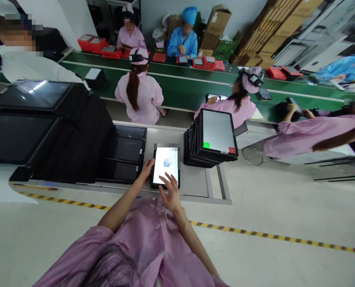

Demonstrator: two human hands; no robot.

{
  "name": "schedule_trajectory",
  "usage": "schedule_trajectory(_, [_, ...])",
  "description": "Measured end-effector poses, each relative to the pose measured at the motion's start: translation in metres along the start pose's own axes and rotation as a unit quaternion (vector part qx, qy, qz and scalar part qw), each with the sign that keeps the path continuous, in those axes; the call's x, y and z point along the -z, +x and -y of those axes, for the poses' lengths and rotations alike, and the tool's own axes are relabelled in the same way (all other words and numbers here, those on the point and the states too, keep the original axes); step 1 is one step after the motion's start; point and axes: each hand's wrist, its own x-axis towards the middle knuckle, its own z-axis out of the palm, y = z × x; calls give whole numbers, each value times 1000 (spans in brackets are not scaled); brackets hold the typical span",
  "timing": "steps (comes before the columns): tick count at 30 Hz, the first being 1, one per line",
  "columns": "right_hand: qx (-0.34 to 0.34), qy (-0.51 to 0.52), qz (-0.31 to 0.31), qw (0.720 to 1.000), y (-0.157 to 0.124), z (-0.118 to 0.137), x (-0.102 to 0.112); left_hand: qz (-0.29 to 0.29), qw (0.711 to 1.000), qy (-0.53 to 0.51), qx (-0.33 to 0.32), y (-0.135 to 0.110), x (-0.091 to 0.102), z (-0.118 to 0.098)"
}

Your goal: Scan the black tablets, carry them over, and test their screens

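A black-framed tablet (166,165) with a bright white screen and a small blue mark lies in front of me on the grey cart top. My left hand (146,171) grips its left edge, with the fingertips partly hidden at the side. Over the lower part of the screen is my right hand (170,194), its fingers spread; whether a fingertip touches the glass, I cannot tell. To the right rises a stack of tablets (211,135), the top one lit pale grey with green and red corner squares. Dark tablets (124,149) lie flat on the left.
Tall piles of black tablets (24,131) crowd the cart's left end. Beyond the grey cart (195,183), co-workers in pink and blue sit along a green conveyor (177,81) with red trays (204,62). A person in white stands at left. Yellow-black tape (255,234) crosses the floor.
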Motion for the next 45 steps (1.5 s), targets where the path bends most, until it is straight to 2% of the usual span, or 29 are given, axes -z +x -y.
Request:
schedule_trajectory(9, [-115, -39, -94, 988, 22, -52, 16, -1, 1000, 30, -3, 3, 4, 3])
schedule_trajectory(13, [-123, -44, -86, 988, 35, -68, 18, 8, 999, 34, 5, 6, 6, 5])
schedule_trajectory(18, [-106, -54, -80, 990, 46, -74, 16, 11, 999, 49, -8, 2, 7, 4])
schedule_trajectory(24, [-58, -90, 13, 994, 53, -83, 13, 6, 998, 64, -9, -6, 3, -4])
schedule_trajectory(26, [-72, -102, 1, 992, 52, -85, 13, 5, 998, 61, -4, -8, 1, -6])
schedule_trajectory(29, [-90, -111, -26, 989, 51, -85, 11, 7, 998, 60, 0, -10, 0, -8])
schedule_trajectory(34, [-58, -103, -5, 993, 55, -80, 6, 7, 998, 65, 2, -12, -1, -10])
schedule_trajectory(39, [-98, -122, -37, 987, 54, -78, 10, 1, 997, 78, 1, -13, -3, -10])
schedule_trajectory(41, [-80, -106, -26, 991, 51, -72, 10, -3, 997, 77, -1, -12, -3, -9])
schedule_trajectory(45, [-2, -61, 28, 998, 45, -52, 4, -9, 997, 78, -8, -8, -3, -4])
